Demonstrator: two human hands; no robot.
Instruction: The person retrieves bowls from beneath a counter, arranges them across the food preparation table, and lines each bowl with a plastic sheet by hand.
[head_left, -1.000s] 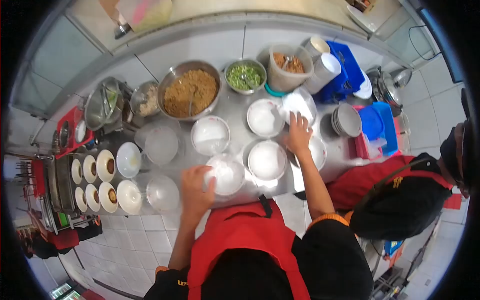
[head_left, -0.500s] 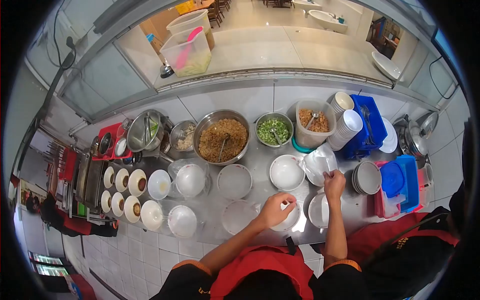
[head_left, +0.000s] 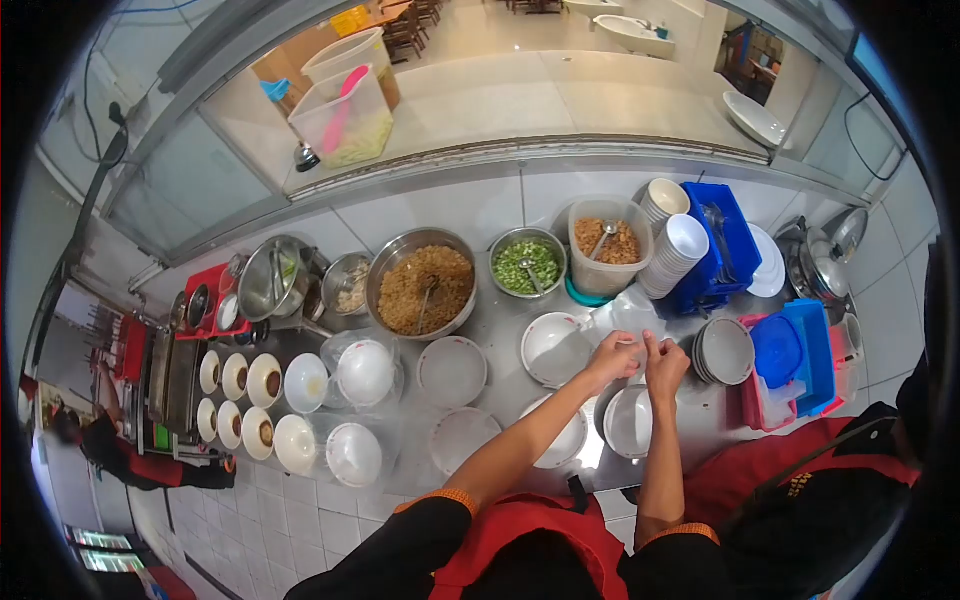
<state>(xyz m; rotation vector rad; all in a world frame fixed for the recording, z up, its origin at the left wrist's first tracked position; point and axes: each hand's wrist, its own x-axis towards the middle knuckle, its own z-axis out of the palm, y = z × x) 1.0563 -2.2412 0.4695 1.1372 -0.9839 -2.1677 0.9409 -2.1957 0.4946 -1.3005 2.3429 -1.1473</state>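
Observation:
A clear plastic bag (head_left: 628,312) hangs from my two hands above the steel counter, over the back row of bowls. My left hand (head_left: 613,356) is closed at the bag's near edge in a pinch. Right beside it, my right hand (head_left: 664,366) also pinches the bag, thumb upward. To the left a white bowl (head_left: 550,345) is partly behind the bag. Nearer to me sit another bowl (head_left: 628,424) under my right wrist and a bowl (head_left: 562,445) partly hidden by my left forearm. Further left, two bowls (head_left: 452,370) appear lined with clear plastic.
Along the back stand a basin of brown minced food (head_left: 420,285), chopped greens (head_left: 528,262), a tub of orange-brown topping (head_left: 606,240), stacked cups (head_left: 682,250) and a blue cutlery basket (head_left: 722,240). Stacked bowls (head_left: 724,352) lie right. A co-worker's red apron (head_left: 750,465) is close on the right.
My left hand has moved up and right from over the near bowl to the plastic bag beside my right hand. The view has shifted slightly.

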